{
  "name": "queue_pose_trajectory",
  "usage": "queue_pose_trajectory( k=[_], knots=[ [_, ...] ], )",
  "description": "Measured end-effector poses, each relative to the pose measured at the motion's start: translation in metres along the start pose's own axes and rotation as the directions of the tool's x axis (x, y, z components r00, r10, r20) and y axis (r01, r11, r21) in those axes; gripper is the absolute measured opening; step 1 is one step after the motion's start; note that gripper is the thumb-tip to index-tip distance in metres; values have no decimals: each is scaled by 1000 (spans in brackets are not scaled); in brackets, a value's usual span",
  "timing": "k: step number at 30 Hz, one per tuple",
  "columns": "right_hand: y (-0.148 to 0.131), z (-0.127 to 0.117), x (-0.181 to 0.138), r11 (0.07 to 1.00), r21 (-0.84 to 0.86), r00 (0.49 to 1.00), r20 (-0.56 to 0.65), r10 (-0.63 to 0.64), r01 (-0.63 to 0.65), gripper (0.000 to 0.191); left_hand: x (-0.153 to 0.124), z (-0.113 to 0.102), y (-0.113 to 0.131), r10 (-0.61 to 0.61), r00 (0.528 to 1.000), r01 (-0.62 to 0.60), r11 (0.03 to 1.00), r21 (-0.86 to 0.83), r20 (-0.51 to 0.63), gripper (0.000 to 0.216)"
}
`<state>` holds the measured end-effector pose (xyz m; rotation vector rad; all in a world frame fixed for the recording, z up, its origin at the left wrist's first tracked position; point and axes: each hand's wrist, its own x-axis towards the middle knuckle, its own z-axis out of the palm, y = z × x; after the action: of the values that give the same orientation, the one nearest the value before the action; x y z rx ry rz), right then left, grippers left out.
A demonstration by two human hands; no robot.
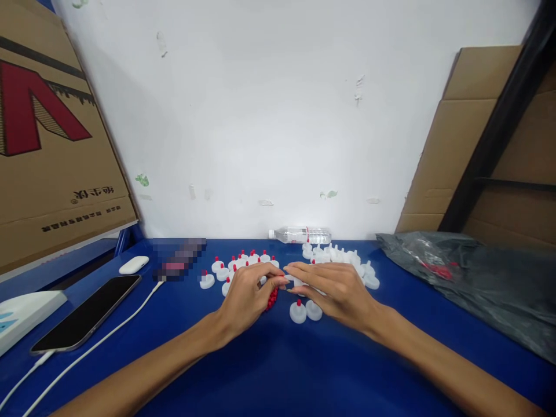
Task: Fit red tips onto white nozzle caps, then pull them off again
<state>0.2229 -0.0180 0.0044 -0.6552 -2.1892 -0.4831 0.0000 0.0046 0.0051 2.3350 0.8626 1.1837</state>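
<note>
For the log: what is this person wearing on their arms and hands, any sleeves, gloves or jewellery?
Nothing worn shows. The left hand and right hand are bare, with no gloves and no rings visible. The left forearm and right forearm are uncovered down to the frame edge: no sleeve, watch or wristband in view.

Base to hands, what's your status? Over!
Left hand, right hand meeting at one white cap; grip blurred. Red plugs under left palm. More caps crowd close around.
</note>
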Motion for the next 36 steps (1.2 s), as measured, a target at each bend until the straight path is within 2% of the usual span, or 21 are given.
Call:
queue_pose_trajectory(
  k=[6, 11, 13, 15, 18, 21, 24, 29, 32, 36],
  knots=[
    [-2, -3, 0, 998, 67, 1000, 4, 3, -4, 42, 3, -5, 6, -58, 994, 60, 998, -22, 92, 18],
    [-2, -5, 2, 997, 72, 999, 36, 29, -32, 39, 4, -6, 5, 2, 996, -4, 1000, 25, 86, 18],
    [0, -6, 3, 997, 65, 997, 59, 41, -45, 39, 4, -5, 1, 61, 996, -66, 993, 99, 60, 17],
    [4, -6, 3, 999, 40, 994, 101, 31, -35, 40, 3, -3, -4, 173, 984, -175, 961, 214, 31, 14],
    [13, -11, 6, 999, -37, 976, 218, 14, -6, 48, 2, -3, -9, 372, 928, -348, 860, 373, 9, 9],
    [25, -21, 7, 988, -135, 953, 282, 107, -71, 44, 3, -6, -10, 467, 884, -417, 783, 462, 6, 9],
    [43, -29, 5, 957, -258, 943, 264, 202, -133, 31, 5, -10, -15, 441, 896, -406, 769, 493, 49, 10],
    [72, -32, -8, 919, -352, 910, 296, 289, -177, 28, 4, -8, -24, 283, 935, -353, 799, 486, 214, 24],
    [82, -29, -16, 913, -364, 866, 378, 327, -186, 30, 2, -6, -24, 224, 931, -344, 800, 492, 287, 28],
    [86, -24, -22, 904, -374, 822, 434, 369, -208, 32, 1, -4, -21, 214, 916, -367, 790, 491, 340, 33]
  ],
)
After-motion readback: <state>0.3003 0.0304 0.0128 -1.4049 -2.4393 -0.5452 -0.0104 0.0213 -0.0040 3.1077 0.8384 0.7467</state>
